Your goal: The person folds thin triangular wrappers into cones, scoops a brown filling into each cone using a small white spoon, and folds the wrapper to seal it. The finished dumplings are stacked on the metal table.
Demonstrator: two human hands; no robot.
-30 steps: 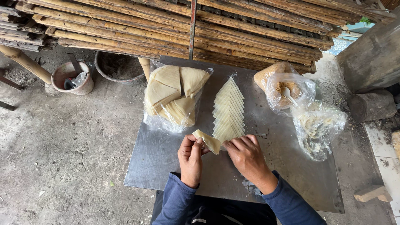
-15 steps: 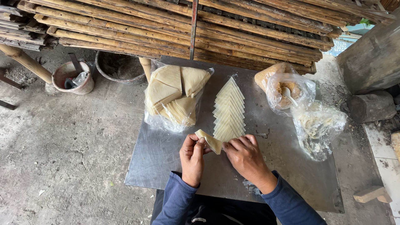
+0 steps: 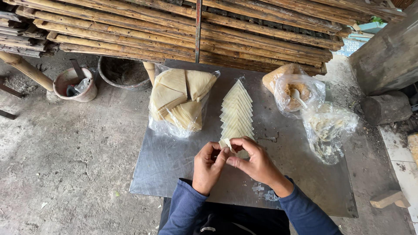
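Both of my hands meet over the near middle of a metal table (image 3: 174,161). My left hand (image 3: 207,167) and my right hand (image 3: 252,162) together pinch a small pale folded wrapper (image 3: 227,143), which is mostly hidden by the fingers. Just beyond the hands a row of overlapping pale triangular wrappers (image 3: 237,111) runs away from me. To its left a clear plastic bag holds a stack of pale wrapper sheets (image 3: 180,99).
At the back right a clear bag with brown filling and a white spoon (image 3: 297,95) stands beside another crumpled plastic bag (image 3: 328,128). Bamboo poles (image 3: 183,30) stack behind the table. A pink bucket (image 3: 76,84) and a dark basin (image 3: 123,72) sit on the concrete floor left.
The wrapper piece was stretched flat between my hands; now my fingers have closed together around it and folded it smaller.
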